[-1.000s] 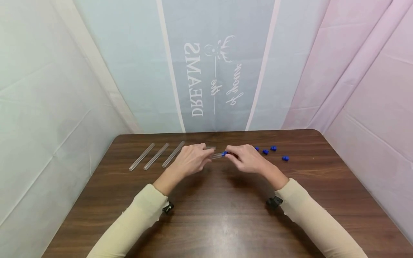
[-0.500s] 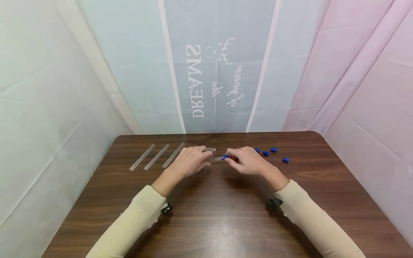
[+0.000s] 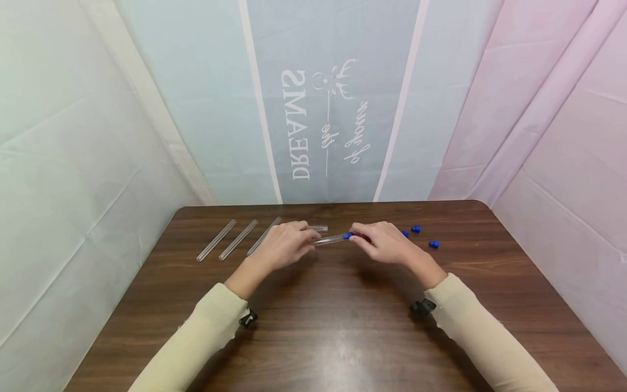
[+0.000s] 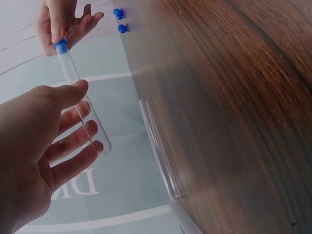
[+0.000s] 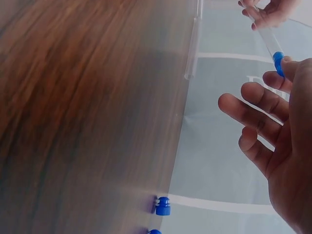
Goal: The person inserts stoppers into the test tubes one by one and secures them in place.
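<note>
A clear test tube is held nearly level above the table between both hands. My left hand grips its rounded end, thumb on one side and fingers on the other, as the left wrist view shows. At the tube's other end sits a blue stopper, which my right hand pinches between thumb and index finger. The other right fingers are spread and loosely bent. In the left wrist view the stopper's lower part shows inside the tube's mouth.
Three more test tubes lie slanted on the left of the wooden table, the nearest partly behind my left hand. Another tube lies just beyond that hand. Several loose blue stoppers lie on the right. A printed cloth hangs behind the table.
My right hand has moved slightly right with the stopper and tube, and more of the tube shows between the hands. The right hand now covers one loose stopper seen earlier.
</note>
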